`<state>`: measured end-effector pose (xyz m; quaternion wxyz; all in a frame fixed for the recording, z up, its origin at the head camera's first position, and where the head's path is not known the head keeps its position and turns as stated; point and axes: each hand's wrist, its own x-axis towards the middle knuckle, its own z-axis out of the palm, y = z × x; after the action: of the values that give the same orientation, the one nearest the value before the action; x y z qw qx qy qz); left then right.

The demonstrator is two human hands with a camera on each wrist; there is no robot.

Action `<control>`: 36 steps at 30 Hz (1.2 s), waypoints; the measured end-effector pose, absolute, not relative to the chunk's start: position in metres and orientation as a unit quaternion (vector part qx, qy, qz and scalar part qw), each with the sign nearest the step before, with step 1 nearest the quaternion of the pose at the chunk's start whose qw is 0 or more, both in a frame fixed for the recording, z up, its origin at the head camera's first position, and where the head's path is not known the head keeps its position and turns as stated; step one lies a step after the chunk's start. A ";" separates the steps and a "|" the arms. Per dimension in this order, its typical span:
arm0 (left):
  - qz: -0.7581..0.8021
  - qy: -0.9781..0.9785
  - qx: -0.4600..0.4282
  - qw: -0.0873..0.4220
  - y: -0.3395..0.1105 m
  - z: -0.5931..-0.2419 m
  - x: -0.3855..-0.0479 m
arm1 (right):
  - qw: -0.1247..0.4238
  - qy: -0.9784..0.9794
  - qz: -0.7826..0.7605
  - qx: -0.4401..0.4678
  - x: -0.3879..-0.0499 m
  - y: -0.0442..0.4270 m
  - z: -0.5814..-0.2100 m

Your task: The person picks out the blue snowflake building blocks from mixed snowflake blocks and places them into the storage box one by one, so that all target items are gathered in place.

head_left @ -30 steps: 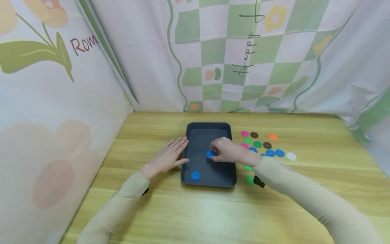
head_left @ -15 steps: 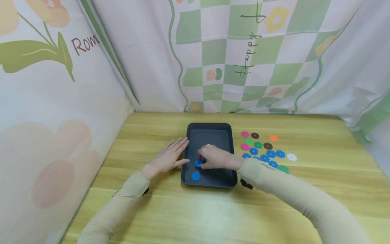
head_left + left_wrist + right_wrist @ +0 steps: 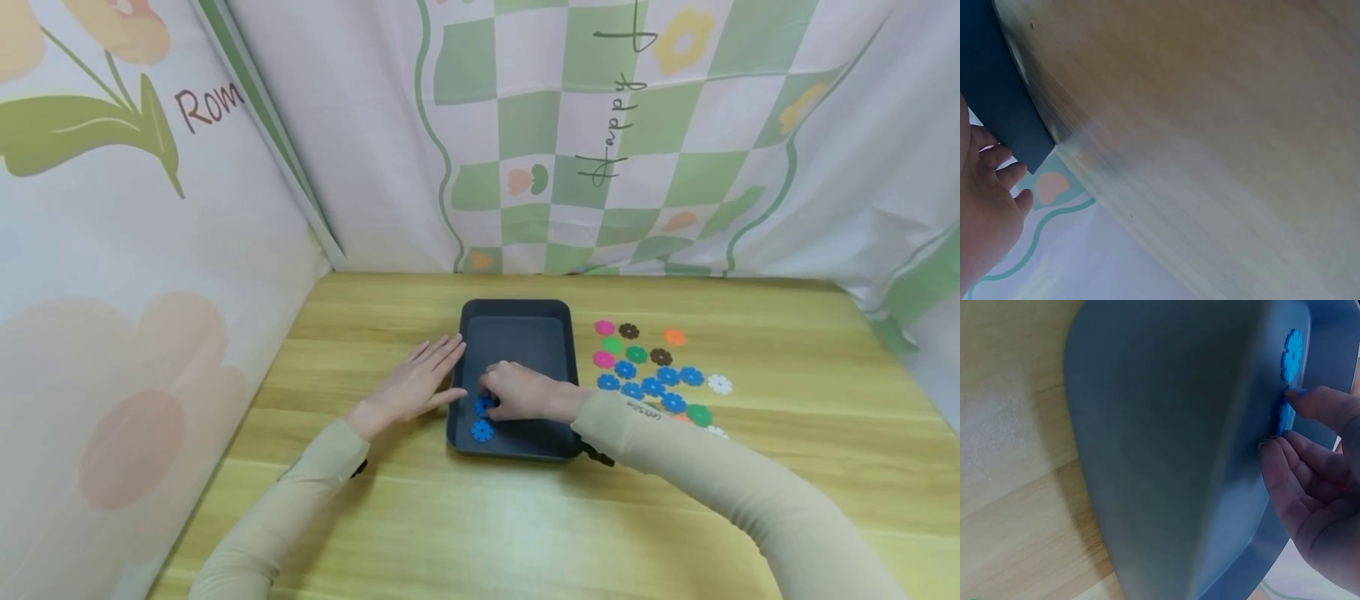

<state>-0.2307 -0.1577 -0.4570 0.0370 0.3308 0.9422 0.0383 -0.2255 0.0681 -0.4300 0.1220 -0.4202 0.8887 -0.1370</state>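
Note:
A dark rectangular tray [image 3: 525,333] lies on the wooden table. My left hand [image 3: 412,386] rests against its left side with the fingers extended; in the left wrist view that hand [image 3: 991,200] is beside the tray's outer wall [image 3: 1004,94]. Inside the tray, my right hand [image 3: 521,392] pinches a blue flower-shaped disc [image 3: 482,406] between thumb and fingers, low near the tray floor. Directly in front of it lies a second blue disc [image 3: 482,431]. The right wrist view shows my right hand [image 3: 1322,469] with the held disc [image 3: 1284,417] close by the flat one [image 3: 1292,355].
To the tray's right, several loose discs are spread over the table [image 3: 480,525]: pink [image 3: 604,328], brown [image 3: 628,331], orange [image 3: 674,337], green [image 3: 636,354], blue [image 3: 691,377] and white [image 3: 720,384]. Patterned curtains [image 3: 525,125] hang behind the table.
My right hand has carried the pinched blue disc leftward and toward the near end of the tray, beside the other blue disc. The left hand has stayed at the tray's side.

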 end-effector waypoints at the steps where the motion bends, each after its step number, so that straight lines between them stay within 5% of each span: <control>1: 0.038 0.942 0.331 0.037 -0.158 -0.457 -0.231 | 0.122 0.889 -0.137 -0.420 -0.226 0.068 -0.430; 10: 0.039 0.942 0.330 0.037 -0.158 -0.457 -0.230 | 0.107 0.889 -0.152 -0.418 -0.227 0.072 -0.427; 17: 0.035 0.943 0.328 0.039 -0.158 -0.458 -0.230 | 0.035 0.894 -0.177 -0.410 -0.228 0.096 -0.408; 26: 0.037 0.942 0.331 0.030 -0.159 -0.458 -0.229 | -0.064 0.900 -0.226 -0.368 -0.231 0.158 -0.391; 36: 0.034 0.942 0.331 0.033 -0.158 -0.459 -0.229 | -0.052 0.936 -0.218 -0.273 -0.229 0.257 -0.396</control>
<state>-0.2295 -0.1581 -0.4588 0.0326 0.3312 0.9424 0.0343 -0.2289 0.2572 -0.3955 -0.0515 -0.2728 0.9356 -0.2180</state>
